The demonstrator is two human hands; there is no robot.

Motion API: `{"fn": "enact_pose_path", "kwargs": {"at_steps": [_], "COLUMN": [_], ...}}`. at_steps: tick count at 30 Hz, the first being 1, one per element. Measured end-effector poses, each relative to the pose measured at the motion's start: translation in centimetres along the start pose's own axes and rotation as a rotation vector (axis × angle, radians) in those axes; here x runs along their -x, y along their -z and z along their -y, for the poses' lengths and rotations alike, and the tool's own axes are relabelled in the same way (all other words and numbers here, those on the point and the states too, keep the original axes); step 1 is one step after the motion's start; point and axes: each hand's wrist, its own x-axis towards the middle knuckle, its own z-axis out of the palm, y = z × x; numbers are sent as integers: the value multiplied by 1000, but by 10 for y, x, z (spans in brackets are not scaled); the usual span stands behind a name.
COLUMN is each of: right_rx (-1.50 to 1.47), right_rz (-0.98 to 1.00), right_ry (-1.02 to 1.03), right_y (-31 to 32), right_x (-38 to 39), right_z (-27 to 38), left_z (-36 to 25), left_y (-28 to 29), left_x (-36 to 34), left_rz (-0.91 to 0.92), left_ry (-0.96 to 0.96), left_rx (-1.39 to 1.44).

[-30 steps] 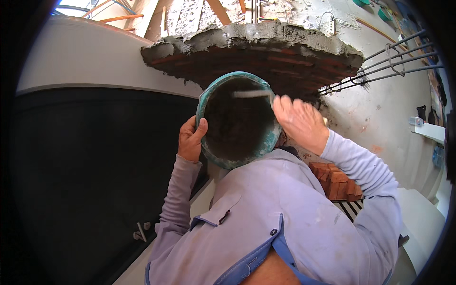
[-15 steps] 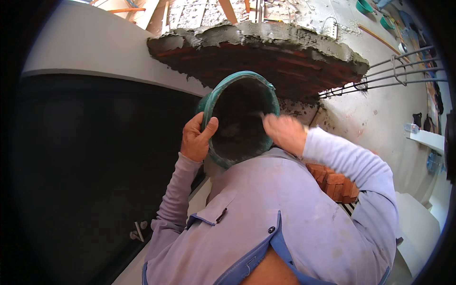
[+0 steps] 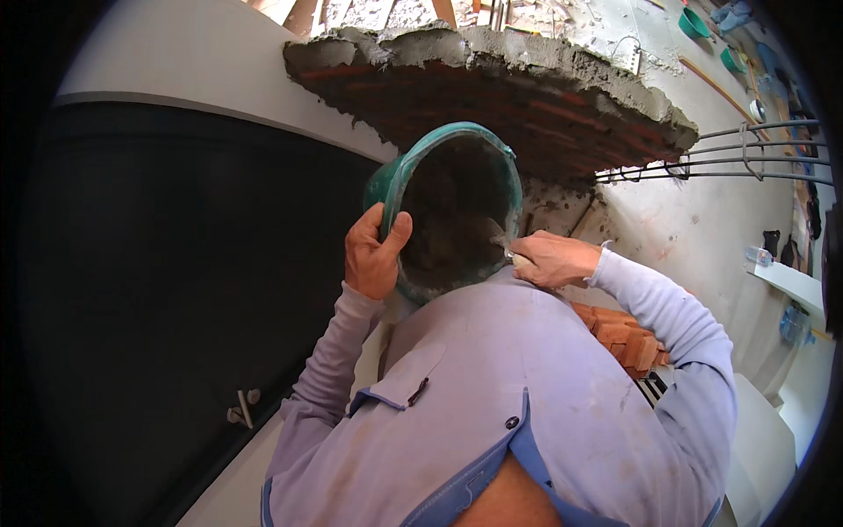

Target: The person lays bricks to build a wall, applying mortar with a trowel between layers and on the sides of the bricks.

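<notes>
Left hand (image 3: 376, 253): grips bucket (image 3: 381, 188) at 9 o'clock.
Right hand (image 3: 559, 261): closed round trowel (image 3: 522, 262), bucket's 4 o'clock.
Bucket: tilted, toward view's 12 o'clock.
Risk: bucket may slip if left grip slackens.

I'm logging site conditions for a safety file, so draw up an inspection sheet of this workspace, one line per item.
Surface: brick wall, its top coated in rough grey mortar; speckled pale floor.
Job's things: green bucket, tilted, mouth facing the person; trowel, blade inside the mouth.
Clutter: bricks piled to the person's right; green tubs on the far floor.
Grips: left hand holds the bucket's rim; right hand is closed on the trowel's pale handle.
Cables: thin dark loop on the far floor; too small to confirm.
Surroundings: black door at left; rebar cage at right.
</notes>
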Motion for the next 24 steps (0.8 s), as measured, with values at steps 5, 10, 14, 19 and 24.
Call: {"fn": "enact_pose_path", "kwargs": {"at_steps": [5,10,14,19,24], "right_rx": [-7,-436,-939,-927,-668], "right_rz": [-12,367,447,188,-383], "right_ry": [174,23,30,77,-94], "right_y": [-13,-2,1,33,79], "right_x": [-14,-28,-3,86,223], "right_z": [-2,-14,-63,-90,-108], "left_z": [-9,-1,14,47,77], "left_y": [-9,-17,-24,-7,-16], "left_x": [4,5,-4,8,-8], "left_rz": [-28,-63,-114,-129,-59], "left_ry": [22,61,170,285,254], "left_rx": [16,-11,177,343,299]}}
